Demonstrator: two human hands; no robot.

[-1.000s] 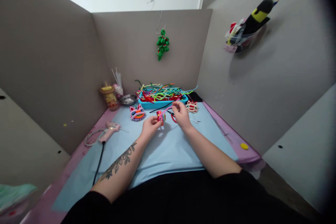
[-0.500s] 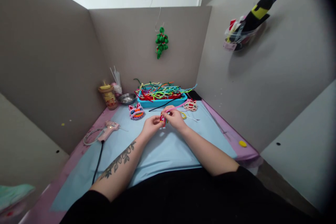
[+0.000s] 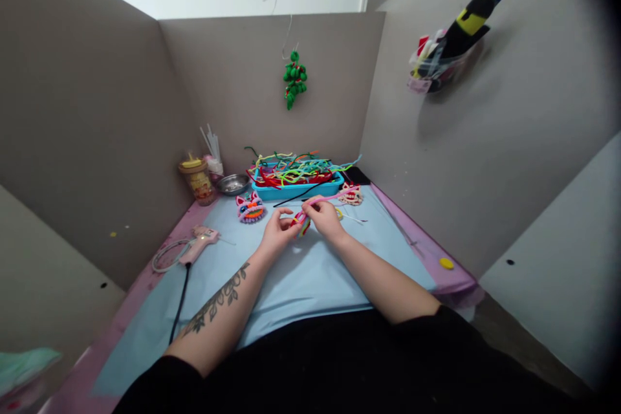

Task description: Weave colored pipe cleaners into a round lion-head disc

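Between my hands, above the blue cloth, is a small piece of bent pipe cleaners (image 3: pixel 304 227) in red, yellow and green. My left hand (image 3: pixel 280 231) pinches its left side, with the index finger raised off it. A long pink pipe cleaner (image 3: pixel 336 196) runs from the piece out to the upper right. My right hand (image 3: pixel 323 215) has thumb and fingers closed on this pink strand. Fingers hide part of the piece. Just beyond my hands lie a purple-and-orange animal face (image 3: pixel 251 208) on the left and a cream-and-red one (image 3: pixel 351 195) on the right.
A blue basket (image 3: pixel 276 193) heaped with colourful pipe cleaners stands at the back, beside a metal bowl (image 3: pixel 233 185) and a lidded cup (image 3: pixel 198 182). At left lies a pink glue gun (image 3: pixel 198 244) with its cord. Grey partitions (image 3: pixel 272 84) enclose the table.
My left index finger has lifted away from the piece. The pink pipe cleaner's angle has flattened slightly, and more of the yellow and green shows. The whole view has shifted a little.
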